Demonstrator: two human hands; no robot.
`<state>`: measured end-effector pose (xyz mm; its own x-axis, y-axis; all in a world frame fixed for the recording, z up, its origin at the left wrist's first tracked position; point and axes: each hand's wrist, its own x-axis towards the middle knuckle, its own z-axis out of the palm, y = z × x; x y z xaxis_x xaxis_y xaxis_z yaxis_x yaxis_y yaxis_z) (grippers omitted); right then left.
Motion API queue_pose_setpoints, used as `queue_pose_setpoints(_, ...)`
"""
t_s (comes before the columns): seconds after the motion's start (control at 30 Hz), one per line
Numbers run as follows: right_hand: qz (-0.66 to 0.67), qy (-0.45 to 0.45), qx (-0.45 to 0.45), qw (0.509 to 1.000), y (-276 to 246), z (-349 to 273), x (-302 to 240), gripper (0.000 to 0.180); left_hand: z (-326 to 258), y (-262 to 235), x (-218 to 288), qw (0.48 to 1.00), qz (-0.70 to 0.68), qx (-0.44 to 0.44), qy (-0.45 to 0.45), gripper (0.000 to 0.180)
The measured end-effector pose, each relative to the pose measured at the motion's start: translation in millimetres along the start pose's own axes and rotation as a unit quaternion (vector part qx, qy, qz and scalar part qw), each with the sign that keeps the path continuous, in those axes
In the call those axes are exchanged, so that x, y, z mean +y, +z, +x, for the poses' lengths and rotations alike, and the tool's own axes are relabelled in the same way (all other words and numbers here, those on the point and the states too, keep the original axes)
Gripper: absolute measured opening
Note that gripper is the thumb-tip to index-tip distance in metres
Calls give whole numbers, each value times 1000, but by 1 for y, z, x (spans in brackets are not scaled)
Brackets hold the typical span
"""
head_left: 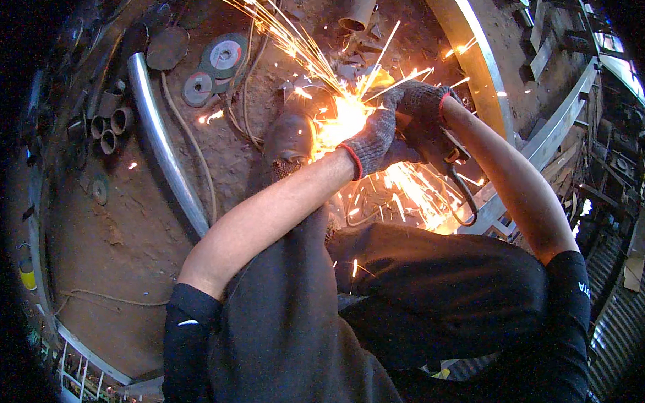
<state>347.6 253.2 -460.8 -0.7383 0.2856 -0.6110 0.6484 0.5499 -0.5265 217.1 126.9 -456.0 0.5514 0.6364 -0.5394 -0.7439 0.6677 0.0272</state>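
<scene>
Both of my hands wear dark grey knit gloves with red cuffs. My right hand [420, 102] is closed round the dark body of an angle grinder [428, 139], whose cord hangs in a loop beside my right forearm. My left hand [374, 141] is wrapped on the tool's near left side, close to the glare. Bright sparks [344, 119] burst just left of my hands and spray up and down to the right. The disc and the piece being worked are hidden by the glare. My boot [295, 137] stands right beside the sparks.
A shiny curved pipe [160, 136] and several grinding discs [225, 54] lie on the dirt floor at left, near a loose cord [185, 121]. Short pipe ends [122, 120] sit further left. A rusty pipe [360, 8] lies at the top; a wide metal bar [485, 68] curves along the right.
</scene>
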Motion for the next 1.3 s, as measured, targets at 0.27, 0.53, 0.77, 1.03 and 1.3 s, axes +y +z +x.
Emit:
queue_pose_setpoints(0.27, 117, 83, -44, 989, 17, -6, 8, 34, -8, 10, -8, 990, 10, -138, 42, 56)
queue_pose_setpoints(0.53, -75, 74, -66, 992, 8, 9, 8, 33, -6, 0, -2, 993, 58, -92, 41, 67)
queue_pose_setpoints(0.77, -47, 39, -52, 997, 15, 6, 20, 33, 10, 2, -10, 995, 15, -102, 17, 72)
queue_pose_setpoints(1.03, 313, 81, 67, 944, 46, -11, 46, 36, -8, 10, -11, 994, 32, -100, 17, 59)
queue_pose_setpoints(1.3, 57, 57, -20, 997, 17, 4, 23, 30, -6, 8, -4, 996, 9, -83, 28, 65)
